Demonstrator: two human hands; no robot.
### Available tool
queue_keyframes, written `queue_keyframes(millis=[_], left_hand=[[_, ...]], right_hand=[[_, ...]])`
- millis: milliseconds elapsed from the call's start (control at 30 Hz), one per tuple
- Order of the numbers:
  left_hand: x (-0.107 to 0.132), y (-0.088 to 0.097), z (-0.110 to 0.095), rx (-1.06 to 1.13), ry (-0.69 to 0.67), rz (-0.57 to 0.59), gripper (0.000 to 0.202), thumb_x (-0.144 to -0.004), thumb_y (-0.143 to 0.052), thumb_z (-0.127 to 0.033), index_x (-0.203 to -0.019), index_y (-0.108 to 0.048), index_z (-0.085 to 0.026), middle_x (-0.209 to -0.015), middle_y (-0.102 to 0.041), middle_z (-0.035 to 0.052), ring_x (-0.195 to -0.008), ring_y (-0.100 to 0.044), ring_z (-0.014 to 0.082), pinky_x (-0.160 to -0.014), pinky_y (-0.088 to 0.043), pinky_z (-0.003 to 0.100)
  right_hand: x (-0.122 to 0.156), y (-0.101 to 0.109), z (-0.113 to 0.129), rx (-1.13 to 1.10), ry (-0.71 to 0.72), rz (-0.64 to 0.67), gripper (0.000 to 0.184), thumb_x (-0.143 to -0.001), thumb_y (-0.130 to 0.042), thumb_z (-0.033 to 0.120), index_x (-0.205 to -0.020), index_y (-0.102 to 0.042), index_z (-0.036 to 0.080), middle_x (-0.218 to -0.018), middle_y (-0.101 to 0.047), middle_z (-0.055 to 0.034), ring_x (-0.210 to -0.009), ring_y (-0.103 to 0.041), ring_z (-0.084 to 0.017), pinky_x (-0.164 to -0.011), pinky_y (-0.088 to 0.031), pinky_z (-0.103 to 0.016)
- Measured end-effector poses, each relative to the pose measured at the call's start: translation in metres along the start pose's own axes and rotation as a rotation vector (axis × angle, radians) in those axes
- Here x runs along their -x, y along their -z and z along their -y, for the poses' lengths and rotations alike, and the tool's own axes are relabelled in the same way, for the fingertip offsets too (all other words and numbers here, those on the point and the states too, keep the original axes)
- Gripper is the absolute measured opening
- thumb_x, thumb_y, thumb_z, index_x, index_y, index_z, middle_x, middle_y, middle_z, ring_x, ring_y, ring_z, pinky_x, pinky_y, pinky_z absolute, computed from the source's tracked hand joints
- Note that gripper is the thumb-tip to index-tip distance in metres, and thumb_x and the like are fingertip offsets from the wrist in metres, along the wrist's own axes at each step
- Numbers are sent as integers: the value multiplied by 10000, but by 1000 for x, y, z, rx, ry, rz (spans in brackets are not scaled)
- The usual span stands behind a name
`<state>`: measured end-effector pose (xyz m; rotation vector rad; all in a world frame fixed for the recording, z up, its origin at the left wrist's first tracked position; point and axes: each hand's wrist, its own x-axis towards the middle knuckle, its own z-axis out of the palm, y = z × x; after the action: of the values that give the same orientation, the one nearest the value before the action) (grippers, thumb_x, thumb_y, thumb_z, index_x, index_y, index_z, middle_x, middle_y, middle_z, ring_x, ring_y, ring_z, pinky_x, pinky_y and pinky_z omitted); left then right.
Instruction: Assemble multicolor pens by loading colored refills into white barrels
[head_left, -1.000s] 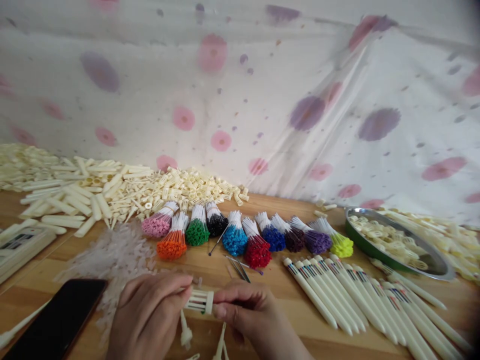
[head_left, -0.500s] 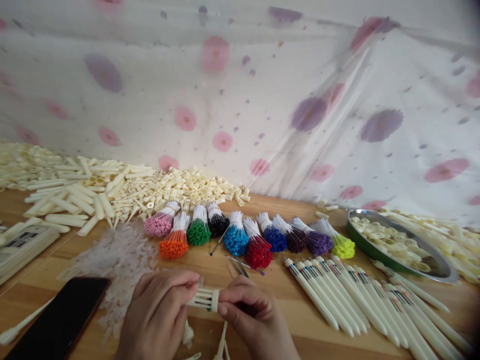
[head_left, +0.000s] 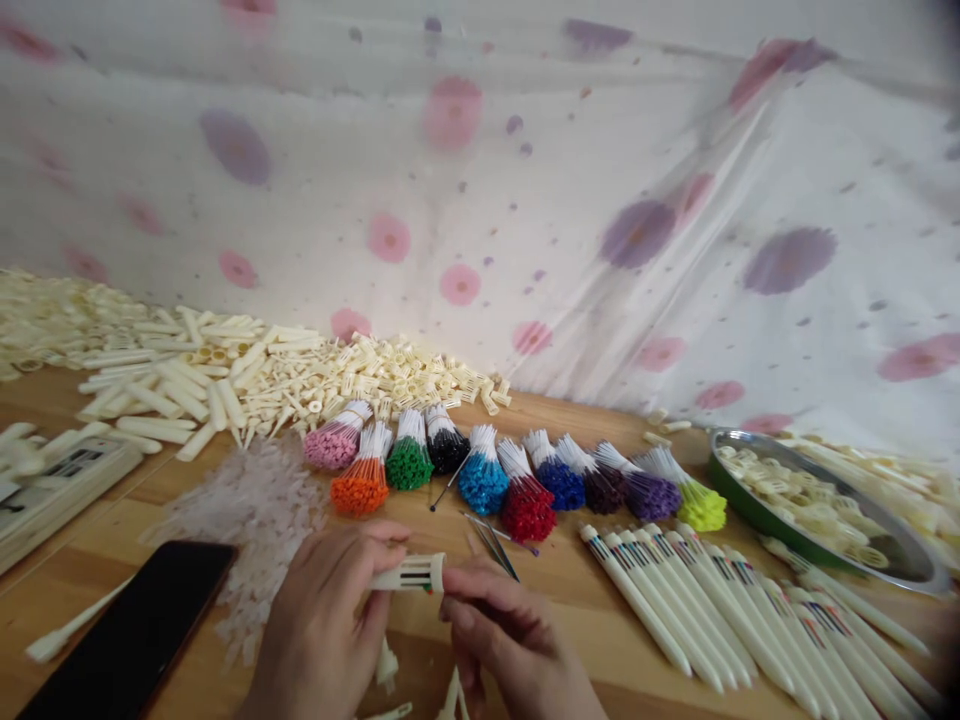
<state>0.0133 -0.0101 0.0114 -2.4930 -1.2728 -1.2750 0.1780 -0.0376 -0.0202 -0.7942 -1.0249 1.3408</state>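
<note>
Between the thumb and fingers of my left hand [head_left: 326, 615] is a cream slotted pen barrel piece [head_left: 409, 573], lying level with its ringed end toward the right. Dark slots run along it, and small bits of green and orange show at the ring. My right hand [head_left: 510, 625] is closed at that ringed end, thumb and fingers pinched together; what they hold, if anything, is hidden. Beyond both hands lie bundles of coloured pen refills, the red bundle [head_left: 529, 500] and the orange bundle [head_left: 360, 478] among the nearest. Loose cream pen parts [head_left: 386, 665] lie just below the hands.
Finished-looking multicolour pens [head_left: 675, 590] lie in a row at right, before a green-sided metal dish [head_left: 780, 530] of cream parts. At left are a black phone [head_left: 142, 630], a power strip [head_left: 71, 490] and clear plastic bits [head_left: 255, 530]. Cream parts [head_left: 172, 370] pile up behind.
The view has shifted slightly, so the table things sit further right. The barrel piece has turned, showing different slots, and my right fingers have moved from gripping its ring to its end.
</note>
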Motion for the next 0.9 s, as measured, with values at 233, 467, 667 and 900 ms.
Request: queue_keyframes(millis=[233,467,667,900], left_hand=[[-5,-1,-6,-57,-52,-5,234,-788,-412,-6,-836,-544,-194,-874,-725,22,-776,-665,168,-718,-427,313],[-11,-5,-19,-116,-151,-50,275,-897,-361,-80,-787,-593,-178,-822,-746,22,-698,-677,152,-666,-401,298],[-13,-8,-22,-139,-164,-50,297,-914,-339,-92,-804,-602,-173,-839,-749,41,-705,-675,158,-655,-406,299],[-13,-13,-20,-180,-169,-29,290,-927,-341,-102,-817,-603,-158,-879,-743,65,-726,-668,185,-668,-395,329]], right_hand=[[-2,-7,9,-278,-436,-93,382,-548,-825,395,-832,-720,161,-529,-515,36,-355,-405,-27,-283,-307,-112],[-5,-14,25,-359,-538,-336,415,-400,-879,322,-707,-691,116,-442,-409,79,-379,-318,-23,-287,-224,-104],[-4,-14,25,-292,-498,-366,424,-420,-868,357,-719,-685,119,-467,-423,66,-389,-332,-33,-325,-250,-139],[-6,-15,21,-284,-454,-447,441,-391,-870,369,-704,-670,131,-485,-432,68,-388,-315,-32,-340,-249,-163]])
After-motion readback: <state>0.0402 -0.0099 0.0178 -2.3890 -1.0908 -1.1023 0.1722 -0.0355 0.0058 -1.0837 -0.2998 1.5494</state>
